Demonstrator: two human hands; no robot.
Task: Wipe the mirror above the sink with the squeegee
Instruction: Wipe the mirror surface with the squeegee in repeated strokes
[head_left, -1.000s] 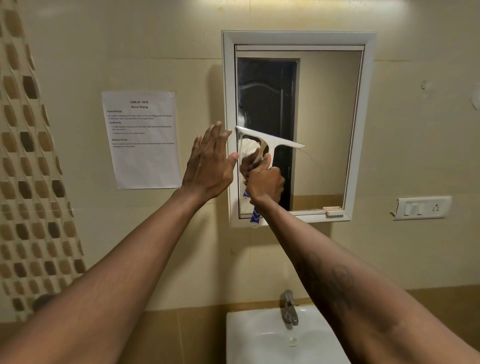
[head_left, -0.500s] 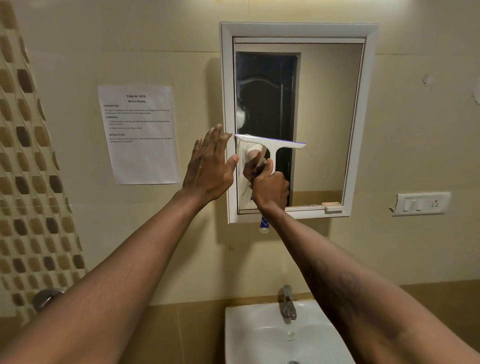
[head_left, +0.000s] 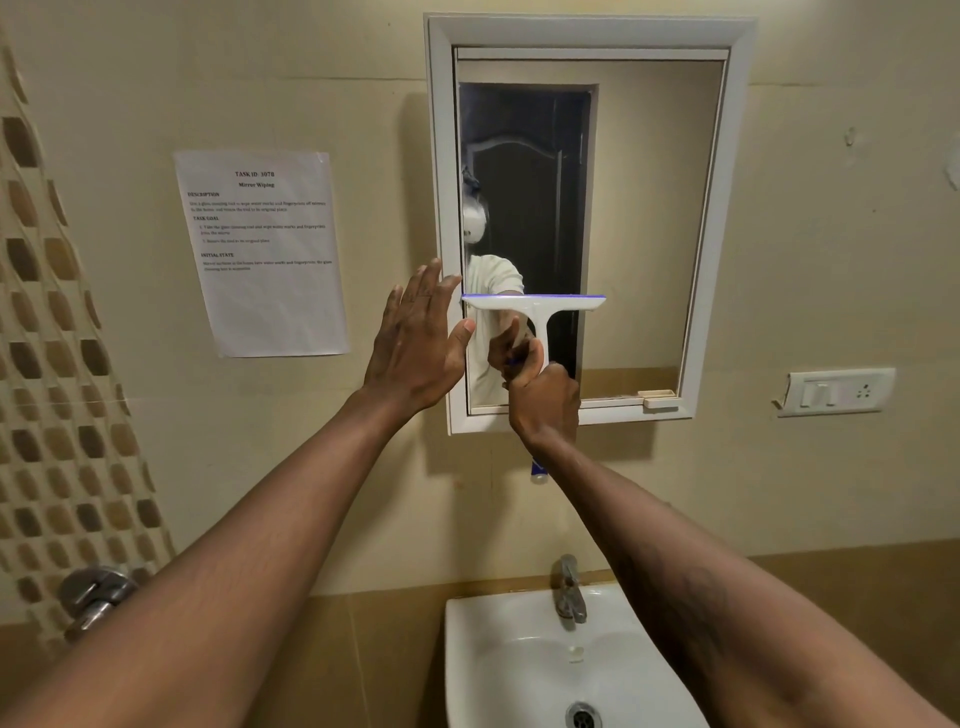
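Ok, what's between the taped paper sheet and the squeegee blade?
In the head view: bare wall, then the left hand, fingers straight, over the mirror frame.

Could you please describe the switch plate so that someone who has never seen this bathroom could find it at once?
Find the white-framed mirror above the sink. On the beige wall to the right of its lower corner sits the switch plate, a white rectangle. It alone carries switches and socket holes, unlike the printed paper sheet left of the mirror.
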